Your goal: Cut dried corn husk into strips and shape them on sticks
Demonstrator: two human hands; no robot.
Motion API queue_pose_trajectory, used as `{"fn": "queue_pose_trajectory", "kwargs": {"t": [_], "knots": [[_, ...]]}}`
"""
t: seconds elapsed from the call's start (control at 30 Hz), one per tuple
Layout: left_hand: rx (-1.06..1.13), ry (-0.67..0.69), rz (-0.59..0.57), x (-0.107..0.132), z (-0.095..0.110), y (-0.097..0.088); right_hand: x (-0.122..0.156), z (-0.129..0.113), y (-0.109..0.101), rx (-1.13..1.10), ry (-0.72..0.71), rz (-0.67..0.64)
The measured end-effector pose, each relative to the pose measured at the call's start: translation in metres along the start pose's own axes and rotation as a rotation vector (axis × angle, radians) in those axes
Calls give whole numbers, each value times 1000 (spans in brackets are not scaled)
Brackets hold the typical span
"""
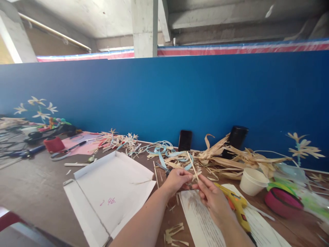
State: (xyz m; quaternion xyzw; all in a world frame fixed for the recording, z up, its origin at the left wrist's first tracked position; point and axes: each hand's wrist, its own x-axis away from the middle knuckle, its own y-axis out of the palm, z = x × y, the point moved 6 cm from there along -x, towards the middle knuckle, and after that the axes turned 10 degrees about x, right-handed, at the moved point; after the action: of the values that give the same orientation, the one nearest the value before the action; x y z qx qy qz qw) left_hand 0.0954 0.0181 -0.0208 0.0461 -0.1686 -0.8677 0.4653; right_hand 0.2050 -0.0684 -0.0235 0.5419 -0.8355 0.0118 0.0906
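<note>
My right hand (212, 193) is closed in a pinch round the lower end of a thin pale stick (192, 163), which slants up and to the left. Close beside it, my left hand (178, 179) pinches a small pale strip of husk (197, 174) that meets the stick. Both hands are just above the near edge of a pile of dried husk strips. Under my right wrist lie printed sheets of paper (203, 223) and a yellow glue gun (240, 209). Several cut husk pieces (176, 235) are scattered on the table below my hands.
An opened white box (120, 195) lies to the left. Behind my hands are blue ribbon (160, 151), a phone (185, 140), dried husks (231, 154) and a black cylinder (238, 137). A paper cup (254, 181) and pink bowl-shaped item (282, 202) stand right. A blue partition (164, 96) closes the back.
</note>
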Motion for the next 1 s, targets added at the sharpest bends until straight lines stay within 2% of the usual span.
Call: {"fn": "queue_pose_trajectory", "kwargs": {"t": [0.27,0.53,0.67,0.8,0.87,1.0], "knots": [[-5,10,2,2,2,1,2,0,2,44,-16,-17],[-149,74,11,4,9,1,4,-9,-6,-93,1,59],[-228,118,-39,8,12,8,3,-13,-11,-99,-64,125],[-308,143,-108,10,12,14,0,-9,-14,-49,-63,179],[-392,236,-97,11,17,15,-2,-7,-16,-36,-62,201],[-642,703,32,27,45,17,-5,-4,-22,-41,-70,257]]}}
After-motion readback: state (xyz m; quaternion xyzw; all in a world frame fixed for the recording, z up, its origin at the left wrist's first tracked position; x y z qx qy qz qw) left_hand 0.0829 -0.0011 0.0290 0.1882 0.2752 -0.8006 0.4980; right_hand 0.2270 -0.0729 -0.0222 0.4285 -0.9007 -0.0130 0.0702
